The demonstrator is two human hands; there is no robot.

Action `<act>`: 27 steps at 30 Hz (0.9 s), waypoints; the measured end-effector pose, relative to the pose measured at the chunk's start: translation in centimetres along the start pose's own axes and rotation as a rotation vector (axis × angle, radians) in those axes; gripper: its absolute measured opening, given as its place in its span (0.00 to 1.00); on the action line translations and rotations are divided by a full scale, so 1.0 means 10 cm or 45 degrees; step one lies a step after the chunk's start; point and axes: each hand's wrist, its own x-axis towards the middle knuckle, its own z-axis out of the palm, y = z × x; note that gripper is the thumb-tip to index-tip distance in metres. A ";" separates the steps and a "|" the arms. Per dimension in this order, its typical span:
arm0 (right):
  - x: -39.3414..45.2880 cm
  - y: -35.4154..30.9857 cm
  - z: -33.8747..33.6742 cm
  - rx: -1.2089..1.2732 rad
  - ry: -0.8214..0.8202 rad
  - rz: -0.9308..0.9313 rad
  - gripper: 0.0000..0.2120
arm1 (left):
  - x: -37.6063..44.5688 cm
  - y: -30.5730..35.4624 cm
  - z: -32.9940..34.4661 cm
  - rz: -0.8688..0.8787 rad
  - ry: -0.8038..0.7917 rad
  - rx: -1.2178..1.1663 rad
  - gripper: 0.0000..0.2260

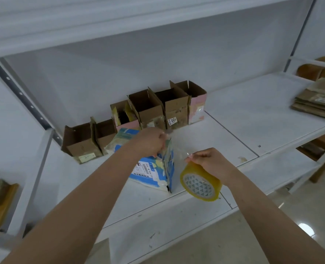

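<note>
Blue-and-white carton, worn and patched with old tape, stands on the white metal shelf near its front edge, a printed label facing the camera.

Head view, findings:

- Left hand is at the carton's top edge. Its fingers are curled over and grip that edge.
- Right hand is just right of the carton and clear of it. Its fingers are curled and pinch the upper rim of a yellowish tape roll, which hangs below the hand over the shelf's front edge.
- A clear strip of tape runs from the roll up toward the carton's top, where the left hand is. Where it ends under that hand cannot be told.
- Behind the carton, against the back wall, stands a row of open brown cardboard boxes, touching side by side. One bears a sticker reading 351.
- A stack of flattened cardboard lies at the far right of the shelf, well apart from the carton.
- A perforated grey upright bounds the bay on the left.
- Glossy floor shows below the shelf.
</note>
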 end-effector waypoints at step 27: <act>-0.06 -0.03 0.10 0.117 0.149 -0.025 0.17 | -0.10 -0.12 0.07 0.268 0.128 -0.094 0.09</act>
